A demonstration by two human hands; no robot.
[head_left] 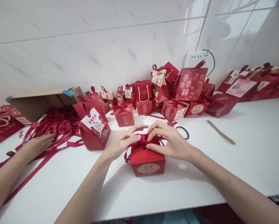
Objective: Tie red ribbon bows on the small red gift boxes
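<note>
A red gift box [148, 160] with a gold round emblem stands upright on the white table in front of me. On its top sits a dark red ribbon bow [143, 139]. My left hand [125, 140] pinches the bow from the left, thumb against the ribbon. From the right, my right hand [168, 140] curls its fingers and thumb around the other side of the bow. Loose ribbon ends hang at the box's left side. Just left of my left hand is a taller red box [94, 126] with a white printed label.
Another person's hand [40, 144] rests on a pile of red ribbons [60, 126] at the left, before an open cardboard box [46, 101]. Several red gift boxes [192, 84] line the tiled wall. A black hair tie [186, 133] and a brown strip [220, 132] lie to the right.
</note>
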